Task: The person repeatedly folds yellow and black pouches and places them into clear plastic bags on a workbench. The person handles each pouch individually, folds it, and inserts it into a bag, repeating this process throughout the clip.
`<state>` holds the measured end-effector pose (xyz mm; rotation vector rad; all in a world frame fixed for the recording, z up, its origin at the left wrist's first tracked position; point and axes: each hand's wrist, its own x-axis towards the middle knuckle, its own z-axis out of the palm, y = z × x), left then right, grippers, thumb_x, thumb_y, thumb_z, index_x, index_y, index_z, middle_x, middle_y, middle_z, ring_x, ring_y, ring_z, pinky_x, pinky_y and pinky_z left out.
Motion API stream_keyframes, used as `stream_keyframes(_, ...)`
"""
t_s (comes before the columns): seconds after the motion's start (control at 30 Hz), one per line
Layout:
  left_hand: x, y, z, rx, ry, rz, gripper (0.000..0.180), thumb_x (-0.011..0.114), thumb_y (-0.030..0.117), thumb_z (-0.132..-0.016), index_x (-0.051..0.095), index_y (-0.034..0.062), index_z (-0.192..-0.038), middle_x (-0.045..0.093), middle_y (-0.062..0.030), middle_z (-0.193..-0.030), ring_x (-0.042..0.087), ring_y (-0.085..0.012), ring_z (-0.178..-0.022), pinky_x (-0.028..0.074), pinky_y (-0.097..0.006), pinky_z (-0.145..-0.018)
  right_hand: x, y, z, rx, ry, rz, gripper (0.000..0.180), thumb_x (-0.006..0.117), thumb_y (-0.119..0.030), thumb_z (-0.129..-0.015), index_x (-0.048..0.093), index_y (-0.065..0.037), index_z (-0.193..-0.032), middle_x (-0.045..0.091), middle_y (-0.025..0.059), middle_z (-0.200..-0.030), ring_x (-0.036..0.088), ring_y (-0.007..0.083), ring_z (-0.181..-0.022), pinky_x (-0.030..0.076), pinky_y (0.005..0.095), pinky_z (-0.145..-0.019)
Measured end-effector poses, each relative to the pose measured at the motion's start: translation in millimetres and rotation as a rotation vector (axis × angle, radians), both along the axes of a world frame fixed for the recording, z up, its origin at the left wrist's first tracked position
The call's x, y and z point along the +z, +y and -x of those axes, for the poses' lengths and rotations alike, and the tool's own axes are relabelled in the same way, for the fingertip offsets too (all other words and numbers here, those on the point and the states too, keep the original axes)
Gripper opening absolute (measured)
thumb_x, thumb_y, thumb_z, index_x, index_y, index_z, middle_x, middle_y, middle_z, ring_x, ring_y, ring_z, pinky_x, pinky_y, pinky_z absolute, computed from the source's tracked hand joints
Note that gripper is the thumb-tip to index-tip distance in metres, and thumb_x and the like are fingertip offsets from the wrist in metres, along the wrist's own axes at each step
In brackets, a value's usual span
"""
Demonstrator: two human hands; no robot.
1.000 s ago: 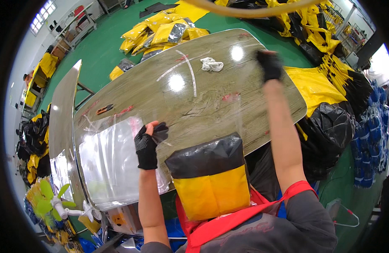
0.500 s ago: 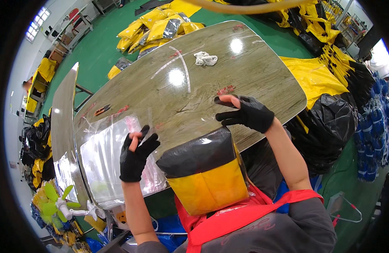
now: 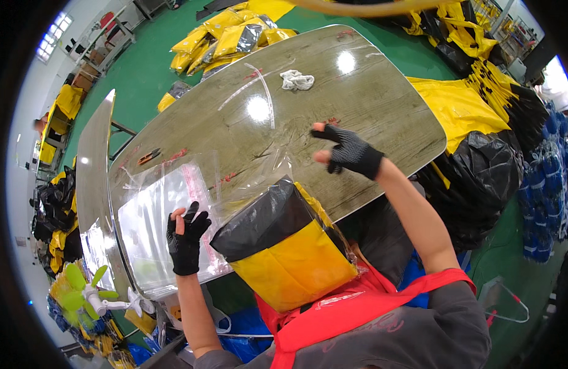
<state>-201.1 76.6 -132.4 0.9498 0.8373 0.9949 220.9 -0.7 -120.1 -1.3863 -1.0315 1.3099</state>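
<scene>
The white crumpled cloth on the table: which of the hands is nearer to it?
Right. The right hand hangs just below the white cloth; the left hand lies far off, on the clear bags.

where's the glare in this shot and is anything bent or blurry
Head view: two bright lamp reflections glare on the glossy table; sheen washes out the clear bags by the left hand; fisheye bows the table edges, black rim all around; right hand slightly soft.

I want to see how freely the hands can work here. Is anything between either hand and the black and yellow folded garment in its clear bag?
Nothing visible. The bagged garment lies at the table edge, between the left hand over the stack of clear bags and the raised right hand; only bare tabletop and clear film separate them.
</scene>
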Motion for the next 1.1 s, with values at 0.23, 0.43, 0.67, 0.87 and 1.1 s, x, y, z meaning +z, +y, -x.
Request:
stream_keyframes(0.23, -7.4, 7.4, -15.7, 0.148, 0.017, 0.106, 0.031, 0.049, 0.030, -0.098, 0.051, 0.0097, -0.121, 0.061, -0.0165, -0.117, 0.068, -0.0255, -0.083, 0.058, -0.034, -0.067, -2.2, 95.3, 30.5, 0.295, -0.025, -0.153, 0.029, 0.072, -0.026, -0.083, 0.070, -0.008, -0.106, 0.069, 0.0000, -0.084, 0.044, 0.0044, -0.050, 0.033, 0.0214, -0.043)
stream_keyframes(0.43, -34.8, 17.8, -15.5, 0.260, 0.102, 0.278, 0.034, 0.050, 0.032, -0.097, 0.050, 0.0074, -0.121, 0.062, -0.0161, -0.114, 0.068, -0.0302, -0.088, 0.059, -0.040, -0.069, -39.7, 105.6, 30.4, 0.021, 0.295, 0.083, 0.018, 0.068, -0.023, -0.086, 0.071, -0.006, -0.092, 0.070, 0.0025, -0.084, 0.042, 0.0053, -0.044, 0.032, 0.0231, -0.041)
stream_keyframes(0.67, -33.1, 6.6, -68.5, 0.266, 0.242, 0.175, 0.029, 0.042, 0.041, -0.099, 0.044, 0.0146, -0.109, 0.060, -0.0173, -0.114, 0.068, -0.0328, -0.063, 0.053, -0.032, -0.045, -22.0, 109.5, 33.0, -0.230, -0.304, -0.171, 0.027, 0.057, -0.024, -0.089, 0.061, 0.002, -0.085, 0.060, 0.0138, -0.066, 0.063, 0.0252, -0.064, 0.049, 0.0362, -0.062)
stream_keyframes(0.87, -51.6, 3.4, -100.0, 0.164, 0.189, 0.144, 0.025, 0.041, 0.039, -0.100, 0.047, 0.0147, -0.102, 0.049, -0.0062, -0.085, 0.068, -0.0272, -0.059, 0.047, -0.029, -0.039, -14.6, 76.0, 10.5, -0.445, -0.922, -0.067, 0.035, 0.051, -0.037, -0.092, 0.065, -0.006, -0.098, 0.067, 0.0171, -0.093, 0.063, 0.0375, -0.089, 0.050, 0.0436, -0.074)
stream_keyframes(1.1, 40.2, -3.5, -121.4, 0.109, 0.188, 0.023, 0.027, 0.034, 0.040, -0.102, 0.042, 0.0148, -0.107, 0.068, -0.0217, -0.098, 0.063, -0.0247, -0.048, 0.042, -0.026, -0.037, 58.2, 6.1, -4.1, -0.497, -0.424, -0.637, 0.015, 0.061, -0.014, -0.092, 0.062, 0.001, -0.090, 0.063, 0.0066, -0.085, 0.058, 0.0141, -0.082, 0.046, 0.0273, -0.077)
